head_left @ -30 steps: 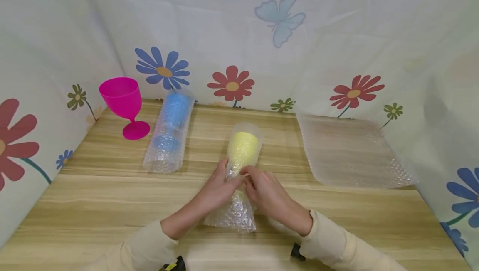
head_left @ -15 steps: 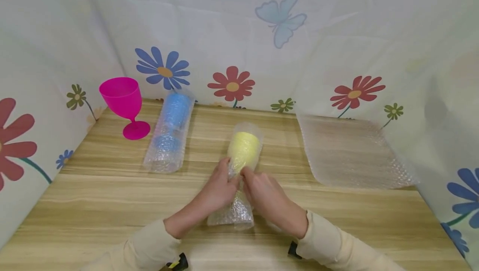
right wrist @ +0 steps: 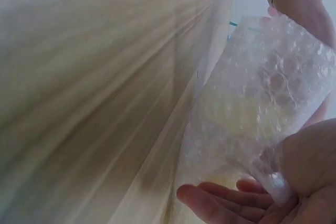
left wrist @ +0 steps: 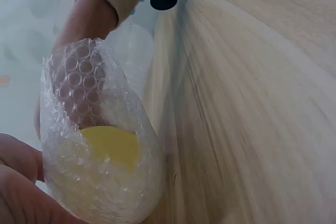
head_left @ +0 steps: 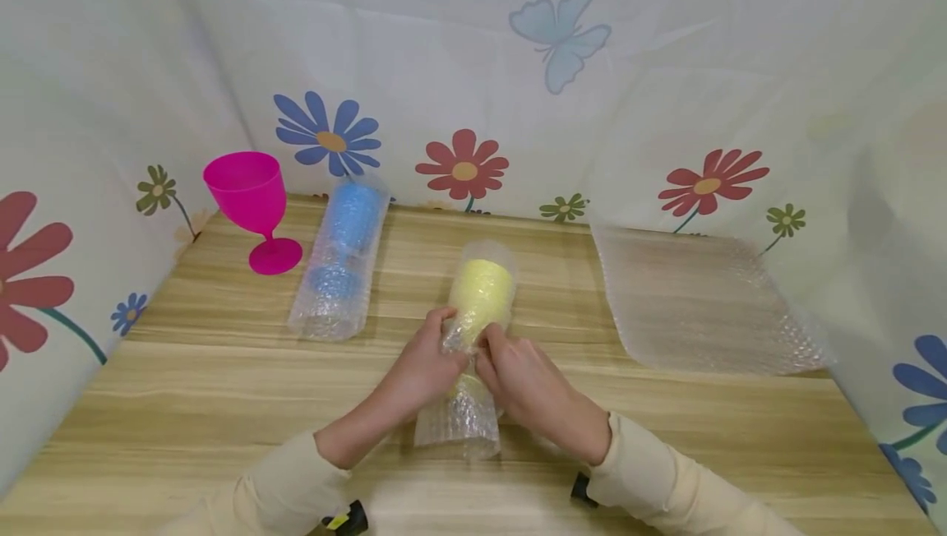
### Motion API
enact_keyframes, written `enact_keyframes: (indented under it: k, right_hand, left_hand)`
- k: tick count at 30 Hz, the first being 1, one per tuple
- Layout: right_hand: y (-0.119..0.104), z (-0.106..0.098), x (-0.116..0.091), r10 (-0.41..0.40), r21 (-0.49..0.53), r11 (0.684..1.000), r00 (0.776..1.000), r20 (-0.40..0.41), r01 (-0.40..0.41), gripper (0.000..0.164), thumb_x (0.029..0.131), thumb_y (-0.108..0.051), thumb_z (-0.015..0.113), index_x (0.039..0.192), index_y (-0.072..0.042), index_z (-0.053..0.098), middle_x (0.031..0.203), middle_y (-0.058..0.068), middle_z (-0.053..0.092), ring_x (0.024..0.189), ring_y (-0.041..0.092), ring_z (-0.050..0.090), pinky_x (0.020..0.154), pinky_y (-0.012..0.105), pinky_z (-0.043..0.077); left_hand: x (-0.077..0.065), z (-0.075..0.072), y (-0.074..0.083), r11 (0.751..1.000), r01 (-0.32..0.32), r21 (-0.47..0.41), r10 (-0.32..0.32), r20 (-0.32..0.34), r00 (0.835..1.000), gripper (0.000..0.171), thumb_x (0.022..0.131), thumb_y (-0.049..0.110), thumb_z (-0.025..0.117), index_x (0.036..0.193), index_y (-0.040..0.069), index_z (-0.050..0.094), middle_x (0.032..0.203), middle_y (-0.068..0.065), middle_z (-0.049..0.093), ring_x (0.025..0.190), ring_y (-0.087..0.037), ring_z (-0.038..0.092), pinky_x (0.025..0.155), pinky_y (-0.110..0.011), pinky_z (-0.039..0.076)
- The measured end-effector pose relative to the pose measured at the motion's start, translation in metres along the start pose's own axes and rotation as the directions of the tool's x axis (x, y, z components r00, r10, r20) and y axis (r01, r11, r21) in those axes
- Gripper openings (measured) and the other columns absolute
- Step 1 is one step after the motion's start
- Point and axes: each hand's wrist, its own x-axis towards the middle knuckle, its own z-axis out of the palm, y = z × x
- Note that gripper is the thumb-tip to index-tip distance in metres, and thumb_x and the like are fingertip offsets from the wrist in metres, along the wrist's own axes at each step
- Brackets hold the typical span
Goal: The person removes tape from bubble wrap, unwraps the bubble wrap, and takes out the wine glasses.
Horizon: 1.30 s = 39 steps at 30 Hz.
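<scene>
A yellow goblet (head_left: 484, 285) lies wrapped in bubble wrap (head_left: 460, 431) on the table, its bowl pointing away from me. My left hand (head_left: 427, 365) grips the wrapped goblet from the left at its narrow middle, thumb on top. From the right, my right hand (head_left: 527, 376) pinches the wrap over the same narrow part. In the left wrist view, the goblet's yellow foot (left wrist: 113, 148) shows inside the loose end of the wrap. The right wrist view has a fold of bubble wrap (right wrist: 273, 179) between the right hand's thumb and fingers.
Upright at the far left stands a pink goblet (head_left: 247, 191). Beside it lies a blue goblet (head_left: 353, 215) rolled in bubble wrap. A flat bubble wrap sheet (head_left: 688, 298) covers the table's right side. Flowered cloth (head_left: 473, 51) hangs around the wooden table (head_left: 222, 413).
Both hands stay at the goblet's middle. The right fingers have curled in closer on the wrap, and the loose near end of the wrap looks slightly narrower. The view has shifted a little.
</scene>
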Motion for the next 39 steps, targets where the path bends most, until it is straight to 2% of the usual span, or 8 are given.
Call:
enact_keyframes:
  k: [7,15,23,25,28,32,34,39]
  right_hand:
    - [0.002,0.000,-0.004,-0.021,-0.024,0.999,0.999,0.035,0.021,0.009,0.097,-0.001,0.054,0.105,0.002,0.055,0.066,-0.003,0.049,0.053,0.007,0.046,0.042,0.020,0.041]
    - [0.000,-0.002,-0.002,-0.022,-0.052,0.998,1.000,0.019,0.023,0.009,0.104,-0.009,0.059,0.101,-0.001,0.059,0.070,0.001,0.057,0.058,0.012,0.055,0.047,0.025,0.047]
    - [0.000,-0.001,-0.002,0.017,-0.055,0.998,0.998,0.062,-0.014,0.005,0.101,-0.001,0.055,0.100,0.004,0.056,0.065,-0.001,0.050,0.052,0.009,0.049,0.043,0.019,0.044]
    - [0.001,-0.001,-0.002,0.046,-0.038,0.998,0.996,0.075,-0.043,0.007,0.100,-0.001,0.055,0.103,0.005,0.056,0.066,-0.002,0.050,0.053,0.009,0.048,0.044,0.019,0.044]
    - [0.002,-0.002,-0.002,0.077,-0.025,0.997,0.994,0.081,-0.075,0.010,0.099,-0.004,0.054,0.105,0.004,0.057,0.067,-0.003,0.050,0.054,0.009,0.048,0.045,0.022,0.045]
    - [0.000,-0.005,-0.002,0.108,-0.009,0.994,0.991,0.082,-0.107,0.014,0.103,-0.012,0.055,0.104,0.001,0.059,0.067,-0.002,0.050,0.053,0.009,0.048,0.045,0.024,0.044]
    - [0.000,-0.006,-0.002,0.109,-0.011,0.994,0.991,0.079,-0.109,0.016,0.104,-0.015,0.056,0.103,0.000,0.060,0.066,-0.002,0.050,0.052,0.008,0.048,0.044,0.024,0.043]
    - [0.001,-0.007,-0.002,0.068,0.006,0.998,0.996,0.065,-0.069,0.015,0.104,-0.011,0.052,0.103,0.001,0.061,0.068,-0.003,0.051,0.055,0.007,0.048,0.046,0.023,0.044]
  left_hand:
    - [0.001,-0.001,-0.004,0.992,-0.053,0.112,0.061,-0.065,0.996,0.068,0.086,0.011,0.071,0.148,0.007,0.044,0.147,-0.027,0.045,0.131,-0.043,0.049,0.102,-0.061,0.046]
    - [-0.001,0.003,-0.002,0.983,-0.096,0.155,0.102,-0.037,0.994,0.066,0.090,0.012,0.065,0.150,0.006,0.037,0.138,-0.028,0.051,0.094,-0.034,0.058,0.082,-0.052,0.051]
    - [-0.002,0.004,-0.002,0.995,-0.092,0.039,0.092,-0.013,0.996,0.063,0.095,0.020,0.063,0.152,0.010,0.039,0.150,-0.029,0.040,0.128,-0.042,0.048,0.103,-0.061,0.044]
    - [-0.001,0.004,-0.002,0.995,-0.096,0.032,0.097,-0.013,0.995,0.062,0.096,0.021,0.063,0.152,0.011,0.040,0.151,-0.029,0.040,0.126,-0.041,0.049,0.101,-0.060,0.045]
    - [0.000,0.005,-0.002,0.996,-0.083,0.030,0.084,-0.018,0.996,0.061,0.095,0.016,0.064,0.151,0.011,0.042,0.150,-0.028,0.041,0.111,-0.039,0.056,0.085,-0.053,0.053]
    - [0.001,0.007,-0.001,0.997,-0.062,0.033,0.063,-0.025,0.998,0.066,0.089,0.005,0.065,0.151,0.010,0.041,0.150,-0.029,0.038,0.098,-0.037,0.058,0.073,-0.045,0.052]
    - [0.000,0.008,0.001,0.997,-0.065,0.049,0.066,-0.031,0.997,0.067,0.089,0.002,0.065,0.150,0.010,0.041,0.150,-0.030,0.038,0.105,-0.037,0.057,0.079,-0.044,0.051]
    - [0.000,0.010,0.000,0.995,-0.088,0.046,0.090,-0.042,0.995,0.064,0.092,0.007,0.069,0.149,0.008,0.041,0.148,-0.031,0.038,0.124,-0.045,0.052,0.098,-0.059,0.048]
